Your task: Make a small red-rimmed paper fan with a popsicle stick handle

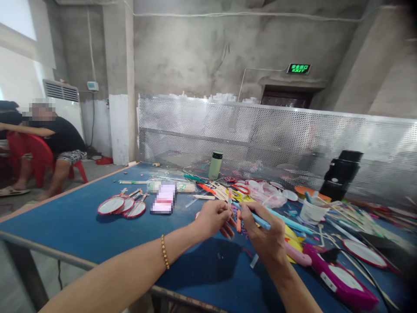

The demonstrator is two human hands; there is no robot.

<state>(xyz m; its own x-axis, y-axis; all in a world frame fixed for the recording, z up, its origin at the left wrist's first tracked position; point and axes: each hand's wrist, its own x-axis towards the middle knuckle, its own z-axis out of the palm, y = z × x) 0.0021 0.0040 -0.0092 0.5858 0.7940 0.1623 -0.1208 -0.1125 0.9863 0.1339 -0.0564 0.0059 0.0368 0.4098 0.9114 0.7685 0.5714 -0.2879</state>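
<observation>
My left hand (215, 221), with a gold bead bracelet at its wrist, pinches a small flat stick (230, 198) upright; the stick has orange and pale blue on it. In my right hand (267, 230), the fingers close round a light blue marker (260, 221). The marker's tip points left at the stick, close to it; whether they touch I cannot tell. An orange pen-like piece (239, 221) lies between the hands. Just beyond them are loose wooden sticks (223, 191) and red-handled scissors (241, 189).
Several round white paddles with red rims (111, 205) lie left of a phone (163, 198). A green bottle (215, 165) stands behind. To the right are a white cup (313, 212) and a magenta tool (340, 278). A person (65, 134) sits far left.
</observation>
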